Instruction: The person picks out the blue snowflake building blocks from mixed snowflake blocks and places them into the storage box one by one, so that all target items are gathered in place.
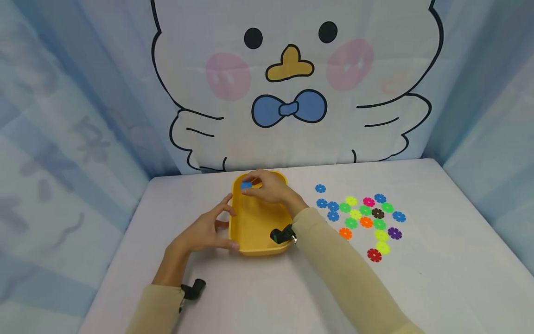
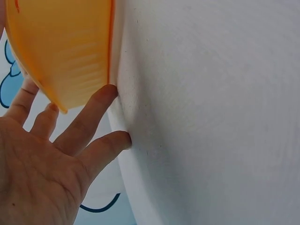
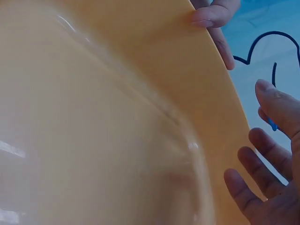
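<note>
A yellow tray (image 1: 258, 227) lies on the table, and my left hand (image 1: 206, 229) rests along its left side with fingers spread. In the left wrist view, the fingers of that left hand (image 2: 51, 164) stretch along the outside of the tray (image 2: 65, 51). Over the tray's far left part, my right hand (image 1: 269, 187) pinches a blue snowflake disc (image 1: 246, 185) between thumb and fingers. From the right wrist view, only the edge of this blue disc (image 3: 273, 124) shows beneath the thumb; the other fingers are spread beside the rim.
To the right of the tray lie several loose snowflake discs, among them blue (image 1: 320, 188), orange (image 1: 345, 233), red (image 1: 374, 255), purple (image 1: 394, 233) and brown (image 1: 377, 213) ones. A cloth printed with a cartoon figure (image 1: 292, 144) hangs behind the white table (image 1: 454, 269).
</note>
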Demonstrator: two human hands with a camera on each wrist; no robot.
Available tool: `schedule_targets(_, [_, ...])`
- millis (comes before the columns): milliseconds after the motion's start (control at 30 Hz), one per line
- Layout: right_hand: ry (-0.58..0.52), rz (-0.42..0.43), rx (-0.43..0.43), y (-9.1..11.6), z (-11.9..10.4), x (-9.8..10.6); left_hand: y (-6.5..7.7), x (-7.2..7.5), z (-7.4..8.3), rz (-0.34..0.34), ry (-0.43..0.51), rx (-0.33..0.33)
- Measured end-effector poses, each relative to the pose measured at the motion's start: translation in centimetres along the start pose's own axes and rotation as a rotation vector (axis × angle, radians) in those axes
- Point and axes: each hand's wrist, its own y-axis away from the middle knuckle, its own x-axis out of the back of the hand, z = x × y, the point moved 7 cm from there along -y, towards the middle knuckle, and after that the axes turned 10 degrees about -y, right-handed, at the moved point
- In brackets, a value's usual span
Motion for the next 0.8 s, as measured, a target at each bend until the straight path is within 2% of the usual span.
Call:
schedule_targets(233, [0.019,-0.004,-0.062,-0.7,1.8,-1.2,0.0,0.0,-0.4,-0.005,-0.002,0.037])
schedule_targets(400, [0.036,-0.010,-0.069,-0.9,2.1,-1.5,-0.1,0.3,-0.5,-0.002,-0.017,0.018])
schedule_targets(467, [0.082,-0.021,-0.066,-0.9,2.3,-1.5,-0.2,0.2,-0.5,-0.004,-0.010,0.006])
schedule_targets(667, [0.278,-0.104,-0.062,-0.9,2.8,-2.2,-0.2,-0.1,-0.4,-0.006,0.023,0.024])
schedule_targets(800, [0.336,-0.108,-0.074,-1.0,2.9,-2.3,-0.3,0.0,-0.4,-0.006,0.021,0.014])
